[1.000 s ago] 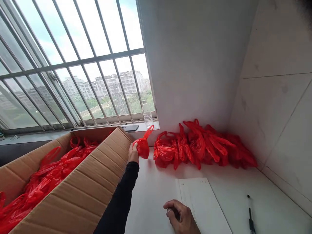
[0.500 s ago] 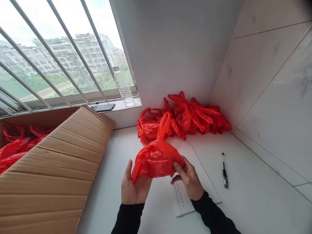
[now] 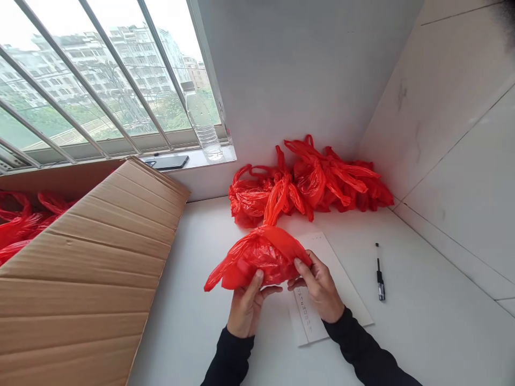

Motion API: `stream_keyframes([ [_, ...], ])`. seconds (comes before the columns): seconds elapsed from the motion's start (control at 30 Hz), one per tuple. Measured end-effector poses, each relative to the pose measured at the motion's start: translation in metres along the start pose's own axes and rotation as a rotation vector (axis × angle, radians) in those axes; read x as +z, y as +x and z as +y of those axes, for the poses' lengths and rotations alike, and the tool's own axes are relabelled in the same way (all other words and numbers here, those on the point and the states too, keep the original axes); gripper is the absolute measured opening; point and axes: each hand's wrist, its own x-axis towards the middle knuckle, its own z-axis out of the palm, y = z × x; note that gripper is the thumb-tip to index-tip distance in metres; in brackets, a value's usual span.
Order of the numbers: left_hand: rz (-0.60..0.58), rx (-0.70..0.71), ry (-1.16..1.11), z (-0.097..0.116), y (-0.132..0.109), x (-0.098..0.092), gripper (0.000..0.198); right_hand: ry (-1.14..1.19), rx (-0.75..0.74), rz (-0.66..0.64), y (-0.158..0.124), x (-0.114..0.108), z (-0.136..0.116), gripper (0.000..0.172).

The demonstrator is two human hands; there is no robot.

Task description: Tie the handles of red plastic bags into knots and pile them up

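Note:
Between my two hands is a red plastic bag (image 3: 267,260), held a little above the white table (image 3: 189,311). My left hand (image 3: 247,305) grips its lower edge, thumb on top and fingers beneath. The bag's right side is pinched by my right hand (image 3: 321,287), thumb on the near face. One loose corner of the bag sticks out to the left, and its gathered handles point away from me. What the bag contains is hidden. Under the bag and my right hand lies a paper pad (image 3: 346,284) with a column of handwriting.
Several knotted red bags (image 3: 317,179) are heaped against the wall. At left stands a cardboard box (image 3: 96,236) with more red bags inside. A pen (image 3: 380,284) lies uncapped at right. The windowsill holds a water bottle (image 3: 205,131) and a phone (image 3: 169,162).
My left hand has moved right and closed its thumb over the bag's lower edge; before, it was spread open beside and under the bag. The view has shifted slightly.

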Motion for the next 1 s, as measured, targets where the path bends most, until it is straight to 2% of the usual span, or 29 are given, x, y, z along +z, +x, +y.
stream_keyframes([
  [0.13, 0.0, 0.028, 0.015, 0.001, -0.0019, -0.0009, 0.03, 0.005, 0.015, -0.021, -0.0014, 0.0022, -0.0006, 0.035],
  [0.3, -0.021, 0.059, 0.065, 0.0002, -0.0084, 0.0034, 0.022, -0.029, 0.013, -0.123, -0.0055, 0.0058, -0.0038, 0.028],
  [0.5, -0.087, 0.072, 0.035, -0.0001, -0.0086, 0.0046, 0.032, 0.014, 0.019, -0.055, -0.0053, 0.0032, -0.005, 0.031],
  [0.73, -0.077, 0.13, 0.131, 0.0002, -0.0062, 0.004, 0.022, 0.083, 0.047, -0.094, -0.0056, 0.0039, -0.0033, 0.033],
  [0.9, -0.048, 0.039, 0.048, 0.0004, -0.008, 0.005, 0.04, 0.169, 0.058, -0.002, -0.0027, 0.0002, -0.0035, 0.034],
  [1.0, -0.009, 0.018, 0.082, -0.0012, -0.0084, 0.0021, 0.048, 0.224, 0.093, 0.052, -0.0008, -0.0024, -0.0036, 0.036],
])
